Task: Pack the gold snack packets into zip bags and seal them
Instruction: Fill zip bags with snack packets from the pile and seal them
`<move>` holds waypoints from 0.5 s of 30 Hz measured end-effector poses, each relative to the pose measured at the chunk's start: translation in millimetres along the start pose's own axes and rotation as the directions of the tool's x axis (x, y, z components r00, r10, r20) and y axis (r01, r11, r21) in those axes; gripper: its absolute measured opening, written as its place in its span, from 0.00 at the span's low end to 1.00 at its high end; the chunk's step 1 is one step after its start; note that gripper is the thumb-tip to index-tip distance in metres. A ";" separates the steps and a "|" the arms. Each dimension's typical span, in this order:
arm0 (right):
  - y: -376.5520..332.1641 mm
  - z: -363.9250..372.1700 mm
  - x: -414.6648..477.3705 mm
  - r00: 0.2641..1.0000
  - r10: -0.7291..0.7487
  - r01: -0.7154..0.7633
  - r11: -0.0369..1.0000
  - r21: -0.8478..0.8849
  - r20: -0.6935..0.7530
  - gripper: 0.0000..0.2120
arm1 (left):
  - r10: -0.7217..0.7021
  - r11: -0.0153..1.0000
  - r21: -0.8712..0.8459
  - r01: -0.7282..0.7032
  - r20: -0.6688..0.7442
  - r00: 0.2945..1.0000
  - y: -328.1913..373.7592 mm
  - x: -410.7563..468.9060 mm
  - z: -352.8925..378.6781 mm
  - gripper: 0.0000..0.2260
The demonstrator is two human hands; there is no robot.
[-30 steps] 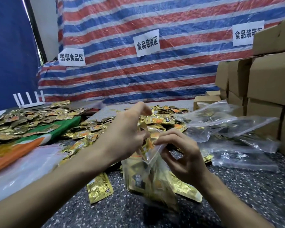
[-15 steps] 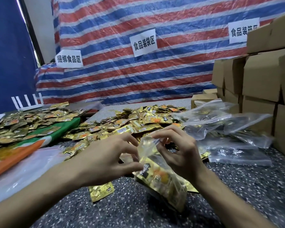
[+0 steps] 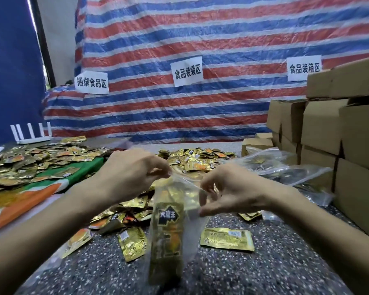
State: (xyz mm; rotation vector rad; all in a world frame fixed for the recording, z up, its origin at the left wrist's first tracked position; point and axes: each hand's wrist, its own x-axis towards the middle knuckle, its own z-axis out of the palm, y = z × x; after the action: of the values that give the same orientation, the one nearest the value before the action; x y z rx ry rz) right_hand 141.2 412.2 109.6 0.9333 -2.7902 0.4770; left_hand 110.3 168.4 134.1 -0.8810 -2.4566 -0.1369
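Observation:
A clear zip bag (image 3: 168, 226) stuffed with gold snack packets hangs upright above the speckled table (image 3: 275, 262). My left hand (image 3: 132, 175) pinches the bag's top edge at its left end. My right hand (image 3: 228, 188) pinches the same top edge at its right end, thumb and fingers curled. Loose gold packets (image 3: 227, 238) lie flat on the table around the bag. A larger heap of gold packets (image 3: 198, 159) sits behind my hands.
Filled clear bags (image 3: 285, 169) pile up at the right, beside stacked cardboard boxes (image 3: 339, 133). More gold packets (image 3: 30, 162) cover a green and orange sheet (image 3: 41, 188) at the left. A striped tarp (image 3: 179, 103) with paper signs hangs behind.
The bag has swung from a tilt to hanging upright. My left hand has risen to the bag's top edge, and my two hands have spread apart along it.

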 end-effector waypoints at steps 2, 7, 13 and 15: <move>-1.9 -7.9 -2.7 0.991 0.012 -0.026 0.994 0.102 0.131 0.09 | 0.029 0.999 -0.040 -0.026 0.060 0.998 -0.2 -1.2 -5.5 0.07; -12.6 -20.9 -8.3 0.967 0.049 -0.090 0.984 0.156 0.248 0.08 | 0.048 0.971 -0.236 0.031 0.321 0.946 -5.0 -4.6 -21.6 0.11; -31.7 -31.6 -6.0 0.991 0.103 -0.061 0.912 -0.406 0.084 0.03 | 0.071 0.879 -0.458 0.133 0.402 0.913 -8.3 -11.7 -25.2 0.04; -36.3 -34.1 -7.3 0.990 0.111 -0.059 0.894 -0.445 0.090 0.07 | 0.110 0.849 -0.516 0.119 0.392 0.913 -6.8 -16.5 -23.6 0.06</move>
State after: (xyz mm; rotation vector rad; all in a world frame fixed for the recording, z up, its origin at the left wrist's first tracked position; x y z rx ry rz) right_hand 170.7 400.8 148.6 0.7535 -2.8584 -0.2092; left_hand 127.3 147.6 146.5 -1.2380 -2.8670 -0.7386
